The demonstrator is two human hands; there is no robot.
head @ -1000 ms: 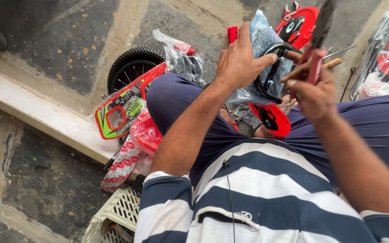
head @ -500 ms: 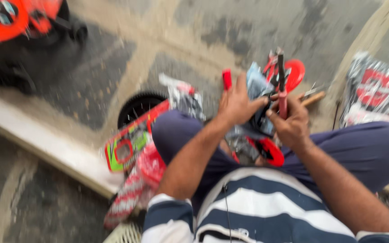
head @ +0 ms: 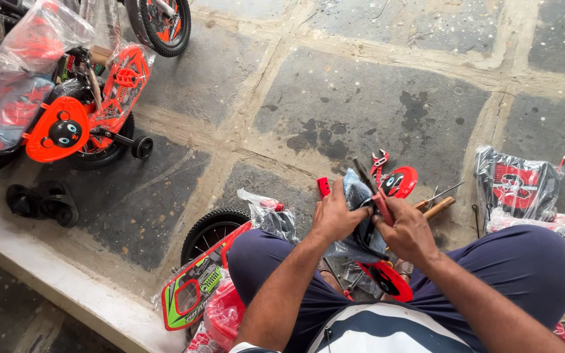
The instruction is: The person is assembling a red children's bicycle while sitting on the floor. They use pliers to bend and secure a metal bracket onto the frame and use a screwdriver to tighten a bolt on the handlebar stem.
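A: Sitting on the stone floor (head: pixel 374 98), a person is seen from above; a dark part wrapped in clear plastic (head: pixel 359 219) is held over the lap, at the centre of the view.

B: How is each grip closed?

A: The left hand (head: pixel 336 216) is wrapped around the wrapped part from the 9 o'clock side, fingers curled shut on the plastic. The right hand (head: pixel 410 232) is closed on a red-handled tool (head: pixel 375 193), whose dark tip points toward 11 o'clock above the part.

B: What is shown around the hands?

A: A red round disc with a cartoon face (head: pixel 400 181) lies just beyond the hands at 12 o'clock, with a red spanner (head: pixel 379 161) beside it. A small black wheel (head: pixel 212 230) is found at 9 o'clock, a plastic-wrapped red and black piece (head: pixel 516 186) at 2 o'clock. An orange children's bicycle (head: pixel 93 108) stands well apart at 10 o'clock.
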